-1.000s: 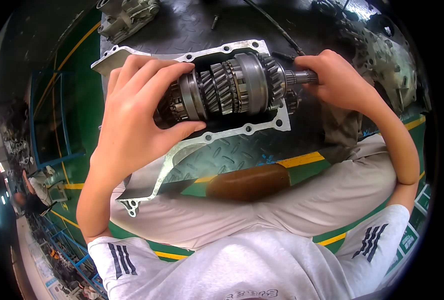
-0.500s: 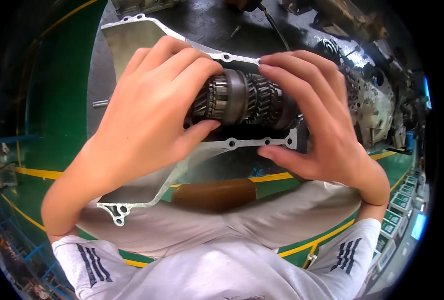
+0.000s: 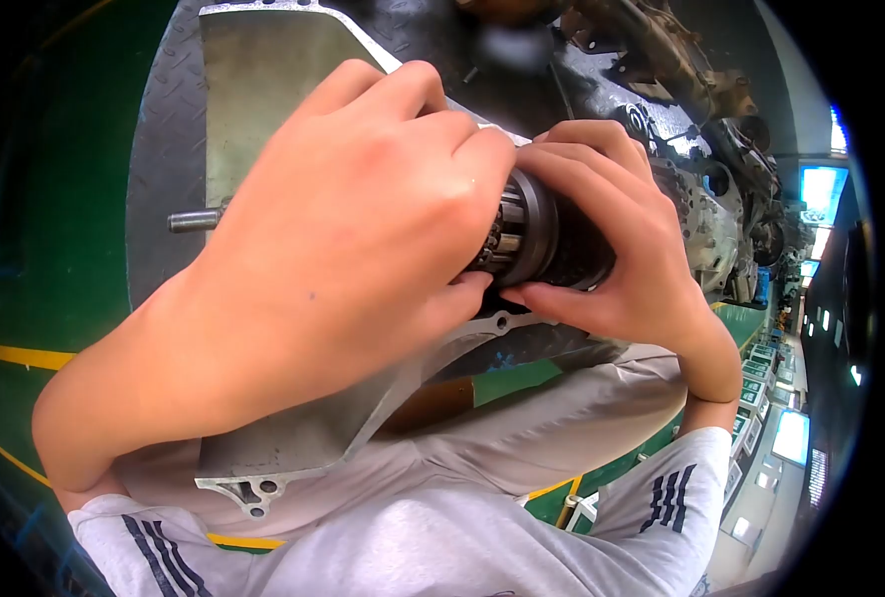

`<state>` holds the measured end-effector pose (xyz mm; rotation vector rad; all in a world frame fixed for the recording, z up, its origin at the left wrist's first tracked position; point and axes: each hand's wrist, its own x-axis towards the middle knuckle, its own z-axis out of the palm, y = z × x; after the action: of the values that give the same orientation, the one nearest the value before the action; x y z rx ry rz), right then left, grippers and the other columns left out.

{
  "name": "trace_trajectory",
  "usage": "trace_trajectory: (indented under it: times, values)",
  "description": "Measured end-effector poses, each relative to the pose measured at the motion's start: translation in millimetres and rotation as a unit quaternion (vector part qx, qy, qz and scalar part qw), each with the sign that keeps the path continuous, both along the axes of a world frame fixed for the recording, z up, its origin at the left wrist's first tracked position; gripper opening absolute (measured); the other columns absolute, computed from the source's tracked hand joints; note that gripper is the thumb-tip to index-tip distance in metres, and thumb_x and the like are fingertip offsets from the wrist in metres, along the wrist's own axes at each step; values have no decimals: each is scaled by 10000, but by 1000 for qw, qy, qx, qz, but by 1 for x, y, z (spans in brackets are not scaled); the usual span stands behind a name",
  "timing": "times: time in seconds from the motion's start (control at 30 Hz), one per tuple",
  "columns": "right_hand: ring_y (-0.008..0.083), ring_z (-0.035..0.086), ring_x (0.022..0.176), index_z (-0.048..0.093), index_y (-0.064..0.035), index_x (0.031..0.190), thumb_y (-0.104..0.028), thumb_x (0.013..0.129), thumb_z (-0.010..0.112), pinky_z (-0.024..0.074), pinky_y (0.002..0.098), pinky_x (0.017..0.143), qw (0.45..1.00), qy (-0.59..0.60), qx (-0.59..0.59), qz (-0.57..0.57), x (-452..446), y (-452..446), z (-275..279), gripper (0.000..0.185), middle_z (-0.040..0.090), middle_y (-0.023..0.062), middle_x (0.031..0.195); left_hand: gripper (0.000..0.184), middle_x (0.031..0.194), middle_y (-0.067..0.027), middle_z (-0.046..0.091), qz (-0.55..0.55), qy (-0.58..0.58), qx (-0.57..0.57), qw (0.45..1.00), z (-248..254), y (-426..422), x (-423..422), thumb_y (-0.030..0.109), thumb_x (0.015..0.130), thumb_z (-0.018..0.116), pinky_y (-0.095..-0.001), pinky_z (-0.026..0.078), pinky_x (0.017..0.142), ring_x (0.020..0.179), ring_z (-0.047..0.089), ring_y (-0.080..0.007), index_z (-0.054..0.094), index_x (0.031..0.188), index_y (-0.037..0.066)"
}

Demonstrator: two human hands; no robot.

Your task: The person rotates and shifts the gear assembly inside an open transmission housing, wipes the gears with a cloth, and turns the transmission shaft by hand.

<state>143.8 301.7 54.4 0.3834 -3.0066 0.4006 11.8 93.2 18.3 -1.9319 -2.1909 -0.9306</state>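
A dark metal gear shaft with toothed rings lies lengthwise in an open gearbox housing. My left hand is closed around the left part of the gears, its thumb on the near side. At the right end of the gears, my right hand curls its fingers over the top, with the thumb pressed underneath. My hands almost meet and cover most of the gears. A thin steel shaft end sticks out to the left of the housing. The housing's near flange shows bolt holes below my hands.
The housing rests on a dark tread-plate bench. More metal gearbox parts stand at the right and far side. My legs are bent at the near side, above a green floor with yellow lines.
My right hand has closed onto the gears from a wider spread. My left hand has moved right along them, covering more. The camera view has shifted, and the housing appears larger.
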Motion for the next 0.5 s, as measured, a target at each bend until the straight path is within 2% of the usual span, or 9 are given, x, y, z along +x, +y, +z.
trace_trajectory:
  times: [0.33, 0.5]
  values:
    - [385, 610, 1170, 675, 44, 1232, -228, 566, 906, 492, 457, 1011, 999, -17, -19, 20, -9, 1, 5, 756, 683, 194, 1195, 459, 960, -93, 691, 4, 0, -3, 1000, -4, 1, -3, 136, 645, 856, -398, 462, 924, 982, 622, -292, 674, 1054, 34]
    - [385, 614, 1169, 678, 50, 1223, -246, 580, 916, 495, 456, 1009, 999, -24, -20, 28, -10, 1, 6, 747, 686, 192, 1193, 503, 979, -98, 686, 14, -43, -13, 999, 0, -1, -2, 106, 650, 855, -402, 458, 948, 1013, 620, -309, 634, 1097, 42]
